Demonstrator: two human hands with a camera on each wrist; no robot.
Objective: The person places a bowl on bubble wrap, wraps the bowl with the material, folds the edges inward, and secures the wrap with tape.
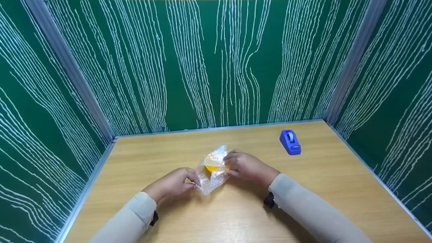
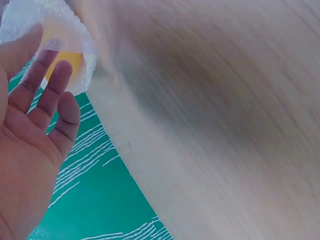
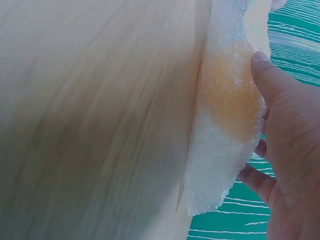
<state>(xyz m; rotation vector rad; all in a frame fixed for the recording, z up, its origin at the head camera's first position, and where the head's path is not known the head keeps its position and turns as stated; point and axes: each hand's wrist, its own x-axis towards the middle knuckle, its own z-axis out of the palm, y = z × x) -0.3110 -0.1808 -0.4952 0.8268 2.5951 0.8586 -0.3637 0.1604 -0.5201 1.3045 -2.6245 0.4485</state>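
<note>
A sheet of clear bubble wrap (image 1: 216, 158) lies partly folded around a yellow object (image 1: 211, 168) on the table. Only part of the yellow thing shows through the gap, so its kind cannot be told. My left hand (image 1: 175, 184) pinches the near-left corner of the wrap between thumb and index finger; in the left wrist view the other fingers of the left hand (image 2: 37, 135) are loosely extended. On the right side, my right hand (image 1: 249, 167) holds the folded wrap. The right wrist view shows its thumb on the bubble wrap (image 3: 215, 170) and its fingers behind, yellow showing through.
A blue tape dispenser (image 1: 291, 142) stands at the back right of the wooden table (image 1: 141, 155). Green panels (image 1: 229, 67) with white wavy lines enclose the table at the back and both sides, joined by grey metal posts (image 1: 72, 67).
</note>
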